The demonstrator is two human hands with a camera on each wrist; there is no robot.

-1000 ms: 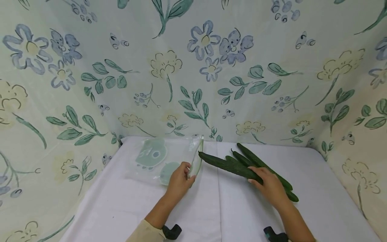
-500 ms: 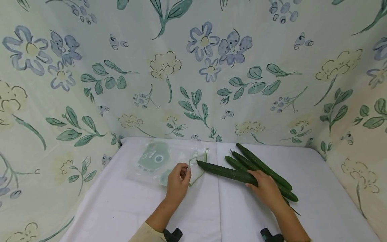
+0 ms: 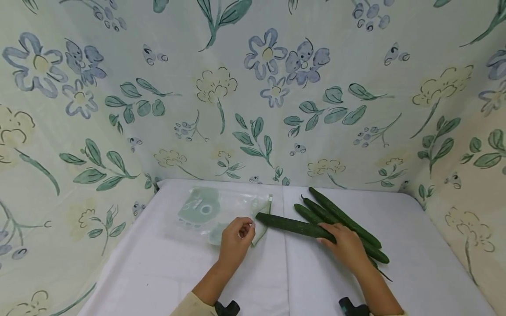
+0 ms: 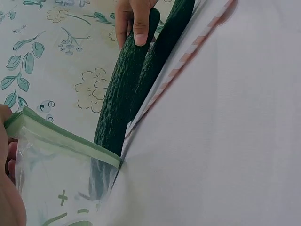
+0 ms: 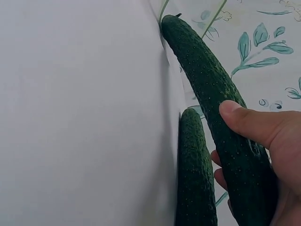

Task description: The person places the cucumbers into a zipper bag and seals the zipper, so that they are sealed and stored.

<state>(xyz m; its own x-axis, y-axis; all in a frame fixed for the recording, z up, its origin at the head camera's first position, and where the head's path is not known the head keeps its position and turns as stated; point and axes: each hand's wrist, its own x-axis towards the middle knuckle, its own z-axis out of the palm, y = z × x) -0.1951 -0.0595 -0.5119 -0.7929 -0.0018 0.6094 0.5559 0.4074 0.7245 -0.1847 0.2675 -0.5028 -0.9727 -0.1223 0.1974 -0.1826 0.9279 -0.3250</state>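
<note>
A clear zip bag [image 3: 233, 202] with pale green printing lies at the left of the table, its green-edged mouth facing right. My left hand [image 3: 237, 239] pinches the bag at its mouth, holding it parted. My right hand [image 3: 345, 243] grips a long dark green cucumber [image 3: 290, 224] near its right end, thumb on top. The cucumber's far tip is inside the bag's mouth; in the left wrist view it shows through the clear plastic below the green zip edge [image 4: 70, 141]. In the right wrist view the thumb [image 5: 244, 120] presses along the cucumber's bumpy skin.
Several more cucumbers [image 3: 348, 219] lie side by side on the white tablecloth [image 3: 411, 237], partly under my right hand. A fold line runs down the cloth's middle. Flowered fabric [image 3: 245, 109] hangs behind and on both sides of the table.
The bag's mouth has opened out between my left fingers. My right hand has lifted the cucumber off the others and moved it left, so its tip now enters the mouth.
</note>
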